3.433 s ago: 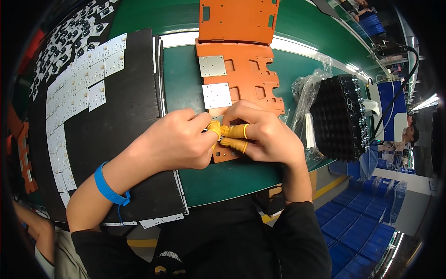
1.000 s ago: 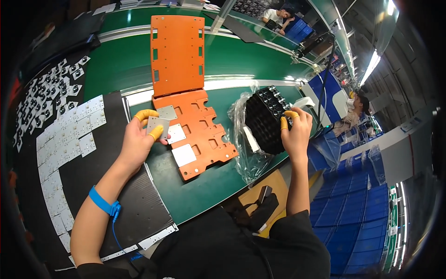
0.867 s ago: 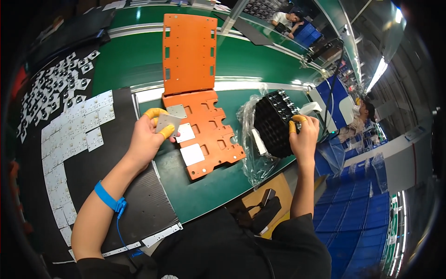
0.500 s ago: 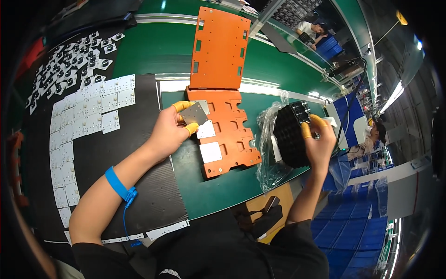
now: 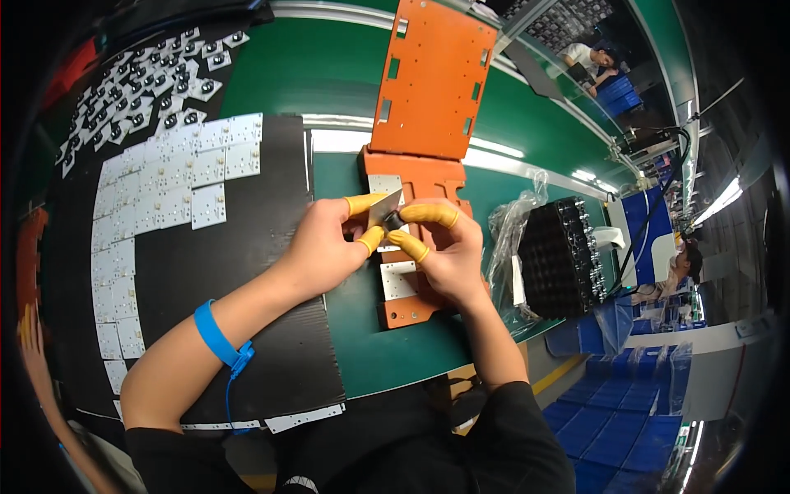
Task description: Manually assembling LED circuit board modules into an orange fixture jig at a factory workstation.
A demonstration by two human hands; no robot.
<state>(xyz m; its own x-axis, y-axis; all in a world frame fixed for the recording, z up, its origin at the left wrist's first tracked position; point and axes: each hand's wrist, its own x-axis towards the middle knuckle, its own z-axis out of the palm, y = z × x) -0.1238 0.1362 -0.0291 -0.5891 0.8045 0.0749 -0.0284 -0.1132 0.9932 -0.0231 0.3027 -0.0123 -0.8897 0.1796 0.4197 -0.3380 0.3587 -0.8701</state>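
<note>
We find the pair of interest between our hands, over the left side of the orange fixture (image 5: 453,170); our left hand (image 5: 331,244) pinches a thin grey plate (image 5: 382,209) from the left, yellow-covered thumb and finger closed on its edges; our right hand (image 5: 451,257) comes in from the opposite side, its yellow-covered thumb and finger closed around a small black part (image 5: 395,221).

The relation that matters, as we judge it, is face to face: the black part sits just right of the plate, on the side turned toward our right hand; the plate is tilted, its upper corner leaning away and to the right; it looks nearly square, so we read no clear long axis; our left hand is the nearer one to the plate, our right to the black part and to the black tray (image 5: 553,255) farther right on the surface (image 5: 350,329).

We cannot tell whether part and plate touch or a narrow gap remains; the fingertips cover much of the part, so its underside is hidden; our hands also hide the middle of the fixture, though a pale plate (image 5: 399,281) shows below them; at the far left rim, another person's hand (image 5: 31,337) is cut off and dim.
</note>
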